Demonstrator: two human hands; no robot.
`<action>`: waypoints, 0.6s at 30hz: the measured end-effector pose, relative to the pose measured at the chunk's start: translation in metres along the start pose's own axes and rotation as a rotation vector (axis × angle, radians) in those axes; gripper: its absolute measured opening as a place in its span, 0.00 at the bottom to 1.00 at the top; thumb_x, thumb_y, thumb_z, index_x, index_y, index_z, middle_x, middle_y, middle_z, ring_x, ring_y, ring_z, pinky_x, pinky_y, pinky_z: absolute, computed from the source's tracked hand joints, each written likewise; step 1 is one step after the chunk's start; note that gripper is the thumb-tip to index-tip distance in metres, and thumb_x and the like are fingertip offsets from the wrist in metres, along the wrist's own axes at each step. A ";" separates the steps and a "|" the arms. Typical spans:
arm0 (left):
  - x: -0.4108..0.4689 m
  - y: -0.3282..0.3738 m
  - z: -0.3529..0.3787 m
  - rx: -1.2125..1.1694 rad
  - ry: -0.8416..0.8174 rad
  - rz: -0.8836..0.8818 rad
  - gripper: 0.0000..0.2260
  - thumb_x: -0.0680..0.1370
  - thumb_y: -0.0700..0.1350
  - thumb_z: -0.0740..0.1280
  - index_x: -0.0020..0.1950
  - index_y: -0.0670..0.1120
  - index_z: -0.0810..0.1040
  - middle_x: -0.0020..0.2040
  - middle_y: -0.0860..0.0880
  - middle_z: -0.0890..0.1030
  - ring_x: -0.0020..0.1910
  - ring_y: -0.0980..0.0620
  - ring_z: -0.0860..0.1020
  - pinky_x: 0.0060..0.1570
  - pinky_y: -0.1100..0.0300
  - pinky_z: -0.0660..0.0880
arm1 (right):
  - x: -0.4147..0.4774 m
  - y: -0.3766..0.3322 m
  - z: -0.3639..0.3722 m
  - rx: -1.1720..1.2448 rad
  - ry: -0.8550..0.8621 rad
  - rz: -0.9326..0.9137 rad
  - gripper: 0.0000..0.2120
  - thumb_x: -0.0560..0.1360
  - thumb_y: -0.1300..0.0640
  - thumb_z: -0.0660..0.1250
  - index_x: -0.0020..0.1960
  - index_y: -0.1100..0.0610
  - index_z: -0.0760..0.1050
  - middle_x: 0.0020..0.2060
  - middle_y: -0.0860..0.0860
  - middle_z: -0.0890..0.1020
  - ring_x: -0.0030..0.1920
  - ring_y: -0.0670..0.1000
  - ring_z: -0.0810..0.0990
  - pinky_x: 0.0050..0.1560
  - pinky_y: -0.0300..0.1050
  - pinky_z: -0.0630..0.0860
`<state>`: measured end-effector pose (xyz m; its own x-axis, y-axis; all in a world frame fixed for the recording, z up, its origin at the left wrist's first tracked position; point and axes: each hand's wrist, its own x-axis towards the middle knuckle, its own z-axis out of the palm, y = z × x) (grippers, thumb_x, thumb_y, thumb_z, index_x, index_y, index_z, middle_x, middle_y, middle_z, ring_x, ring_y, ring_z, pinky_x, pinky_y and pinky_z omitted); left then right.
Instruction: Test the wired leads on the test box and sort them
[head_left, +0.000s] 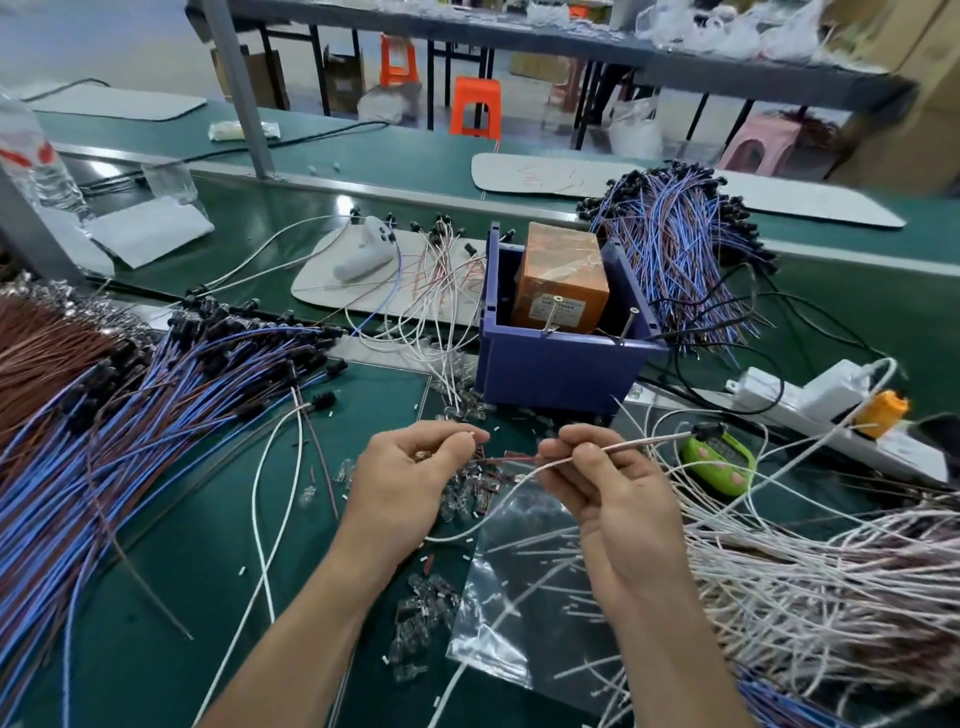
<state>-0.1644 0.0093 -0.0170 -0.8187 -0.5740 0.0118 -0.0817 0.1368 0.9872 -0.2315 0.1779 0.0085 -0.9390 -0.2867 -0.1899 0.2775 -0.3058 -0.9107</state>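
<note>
My right fingers (571, 441) pinch a thin pinkish-white wired lead (641, 443) with a black cap at its far end; my left fingers (447, 441), curled, pinch a reddish wire end (501, 459) just beside them. Beyond, the orange test box (561, 280) sits in a blue plastic bin (550, 364) on the green tabletop (182, 597)

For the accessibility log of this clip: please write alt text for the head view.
The right hand grips a pale lead while the left hand pinches a small part beside it, above a green bench. Behind them a blue bin holds an orange box; bundled leads lie to both sides.
</note>
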 end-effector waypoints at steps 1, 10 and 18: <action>-0.001 -0.002 0.001 0.045 -0.002 0.030 0.08 0.79 0.49 0.74 0.47 0.64 0.87 0.43 0.59 0.87 0.45 0.55 0.85 0.44 0.56 0.81 | 0.001 0.002 -0.001 0.017 -0.003 -0.002 0.18 0.81 0.67 0.62 0.42 0.55 0.87 0.44 0.60 0.87 0.47 0.56 0.87 0.45 0.44 0.83; -0.004 -0.003 0.010 0.046 -0.017 0.165 0.11 0.76 0.45 0.77 0.48 0.64 0.87 0.37 0.59 0.87 0.36 0.63 0.83 0.37 0.74 0.74 | 0.004 0.000 -0.010 0.019 0.000 -0.043 0.18 0.78 0.72 0.61 0.42 0.57 0.85 0.37 0.59 0.84 0.43 0.56 0.84 0.49 0.47 0.81; -0.007 -0.002 0.013 -0.024 -0.009 0.162 0.12 0.78 0.43 0.75 0.47 0.62 0.87 0.37 0.55 0.87 0.38 0.59 0.84 0.40 0.69 0.76 | -0.004 0.002 -0.010 -0.005 -0.094 -0.055 0.16 0.81 0.64 0.61 0.39 0.59 0.84 0.24 0.54 0.73 0.34 0.57 0.81 0.41 0.46 0.82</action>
<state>-0.1659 0.0233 -0.0208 -0.8252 -0.5387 0.1697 0.0654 0.2073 0.9761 -0.2297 0.1879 0.0037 -0.9296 -0.3533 -0.1050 0.2252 -0.3189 -0.9206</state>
